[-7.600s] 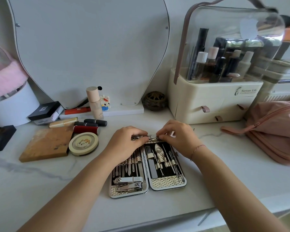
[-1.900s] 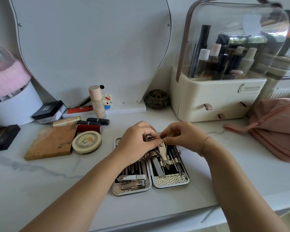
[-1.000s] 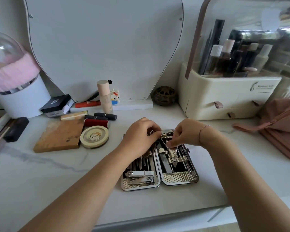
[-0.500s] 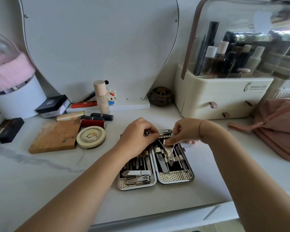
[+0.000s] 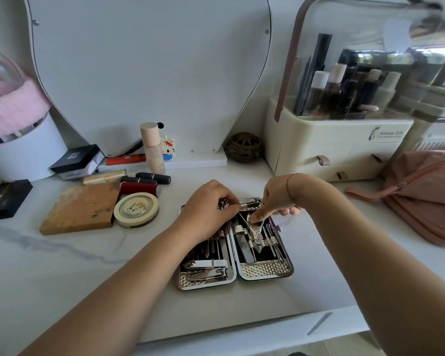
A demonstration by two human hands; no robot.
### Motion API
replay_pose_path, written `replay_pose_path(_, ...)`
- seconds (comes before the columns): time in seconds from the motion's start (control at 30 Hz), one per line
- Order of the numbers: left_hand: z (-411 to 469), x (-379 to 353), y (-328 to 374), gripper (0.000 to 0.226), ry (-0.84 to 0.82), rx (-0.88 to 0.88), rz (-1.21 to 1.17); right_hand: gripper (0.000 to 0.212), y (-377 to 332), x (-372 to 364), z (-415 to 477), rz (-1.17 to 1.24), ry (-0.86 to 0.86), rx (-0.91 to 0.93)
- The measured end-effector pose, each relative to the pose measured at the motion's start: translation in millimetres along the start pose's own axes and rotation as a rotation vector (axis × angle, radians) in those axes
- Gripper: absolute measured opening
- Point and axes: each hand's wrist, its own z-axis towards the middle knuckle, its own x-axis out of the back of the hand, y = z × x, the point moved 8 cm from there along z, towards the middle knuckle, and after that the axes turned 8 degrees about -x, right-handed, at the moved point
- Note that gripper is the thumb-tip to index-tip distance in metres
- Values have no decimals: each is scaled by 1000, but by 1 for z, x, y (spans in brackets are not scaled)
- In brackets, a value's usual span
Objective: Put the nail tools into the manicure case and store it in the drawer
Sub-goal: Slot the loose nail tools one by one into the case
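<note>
1. Manicure case [image 5: 265, 272] lies open flat on the worktop [image 5: 62, 265], both halves facing up, near the front edge. Laid out this way so every slot is reachable from above.
2. Left hand [image 5: 208, 214] sits over the top of the left half, fingers curled shut around something small and metallic near the hinge. Can't tell exactly which tool it is. Probably steadying the case or a tool while the other hand works.
3. Right hand [image 5: 275, 201] comes in from the right, thumb and forefinger pinched on the handle end of the cuticle nipper [image 5: 256, 236] in the right half. The nipper points toward the person, looks like it's being pushed under the elastic strap.
4. Nail clippers [image 5: 207, 264] are already seated at the bottom of the left half; thin picks and a file fill the right half. So the packing looks almost done.
5. Case is not yet closed. Likely goal is the drawer in the cream organizer [image 5: 326, 155] behind right, with pull tabs, still shut; that's a guess.
6. Compact [image 5: 136, 209], lipsticks [image 5: 145, 181] and pink pouch [image 5: 427, 191] stay off to the sides, well clear of the case.
</note>
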Motion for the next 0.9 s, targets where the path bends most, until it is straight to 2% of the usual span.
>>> replay_pose_path(0.17,1,-1,-2,9,-11,3,26,52,-6,2,-3,-68,-24,-17)
replay_pose_path(0.3,0,3,0,10,12,2,-12,47,0,0,-6,140,11,33)
replay_pose_path(0.47,-6,23,-2,14,118,29,-42,26,12,-4,-18,539,288,191)
replay_pose_path(0.57,-16,34,-7,16,169,100,-33,14,28,-14,-30,742,463,214)
replay_pose_path(0.6,-19,36,-8,17,175,129,-27,12,32,-18,-35,766,502,208)
replay_pose_path(0.67,-25,42,-9,20,188,196,-24,22,40,-26,-47,800,544,185)
replay_pose_path(0.73,-36,51,-8,27,226,252,-22,28,44,-37,-58,913,493,194)
replay_pose_path(0.8,-55,59,-11,35,286,313,-85,30,45,-48,-68,1144,358,226)
replay_pose_path(0.9,-94,59,-21,36,364,454,-368,29,44,-59,-80,1516,161,289)
